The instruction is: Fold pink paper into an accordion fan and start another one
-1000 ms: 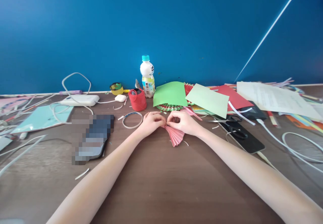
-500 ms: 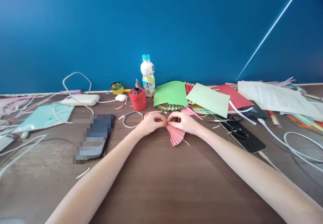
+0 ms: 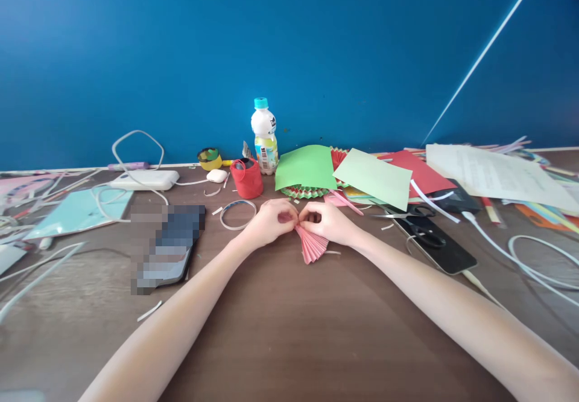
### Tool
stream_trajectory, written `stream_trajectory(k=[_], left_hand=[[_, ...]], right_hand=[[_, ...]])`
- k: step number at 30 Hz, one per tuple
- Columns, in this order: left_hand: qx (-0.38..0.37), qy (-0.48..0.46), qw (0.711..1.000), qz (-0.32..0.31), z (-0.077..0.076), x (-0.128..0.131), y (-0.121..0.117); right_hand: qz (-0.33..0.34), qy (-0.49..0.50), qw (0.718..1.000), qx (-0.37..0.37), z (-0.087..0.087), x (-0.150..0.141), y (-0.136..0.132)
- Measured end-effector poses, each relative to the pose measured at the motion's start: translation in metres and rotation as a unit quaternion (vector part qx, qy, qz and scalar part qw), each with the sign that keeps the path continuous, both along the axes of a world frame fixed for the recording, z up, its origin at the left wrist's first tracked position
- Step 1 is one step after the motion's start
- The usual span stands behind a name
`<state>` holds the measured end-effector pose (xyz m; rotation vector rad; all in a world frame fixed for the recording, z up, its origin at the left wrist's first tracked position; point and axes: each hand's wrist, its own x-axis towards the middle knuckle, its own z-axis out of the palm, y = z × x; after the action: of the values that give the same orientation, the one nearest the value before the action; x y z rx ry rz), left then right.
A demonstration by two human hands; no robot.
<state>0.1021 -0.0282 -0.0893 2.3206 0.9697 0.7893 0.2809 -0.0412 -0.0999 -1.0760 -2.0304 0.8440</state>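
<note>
A pink pleated paper fan (image 3: 312,246) hangs spread downward over the brown table, its narrow gathered end pinched between my two hands. My left hand (image 3: 272,221) closes thumb and fingers on that end from the left. From the right, my right hand (image 3: 328,221) pinches the same end, its fingertips nearly meeting the left ones. The exact spot of the grip is hidden by the fingers. Just behind the hands, green paper (image 3: 305,168) lies over pleated green and red paper. A thin white strip (image 3: 333,252) lies beside the fan.
A bottle (image 3: 265,139) and a red roll (image 3: 246,178) stand behind my left hand, with a tape ring (image 3: 237,215) nearer. Scissors (image 3: 420,233) lie across a phone (image 3: 446,251) at right. Another phone (image 3: 174,245) is at left. White cables (image 3: 534,263) run along both sides.
The fan's spread end has shifted slightly left and looks a little narrower. Both hands keep pinching its gathered end.
</note>
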Motion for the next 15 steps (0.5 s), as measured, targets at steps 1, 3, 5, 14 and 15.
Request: stream_trajectory(k=[1,3,5,14,15], left_hand=[[0.011,0.009,1.000,0.002,-0.0006,-0.0002,-0.0002],[0.021,0.021,1.000,0.005,-0.0013,-0.0006,-0.0007],[0.023,0.028,0.999,0.007,-0.0015,-0.0010,-0.0012],[0.084,0.068,0.994,0.033,-0.0001,0.0017,-0.0027],[0.090,0.070,0.993,0.035,0.0002,0.0023,-0.0030]], right_hand=[[-0.003,-0.005,1.000,0.005,0.0000,-0.0005,-0.0005],[-0.006,-0.011,1.000,0.010,0.0003,-0.0011,-0.0011],[-0.005,-0.011,1.000,0.009,0.0005,-0.0011,-0.0011],[-0.003,-0.011,1.000,0.004,-0.0001,0.0010,-0.0007],[-0.006,-0.014,1.000,0.005,0.0002,0.0007,-0.0011]])
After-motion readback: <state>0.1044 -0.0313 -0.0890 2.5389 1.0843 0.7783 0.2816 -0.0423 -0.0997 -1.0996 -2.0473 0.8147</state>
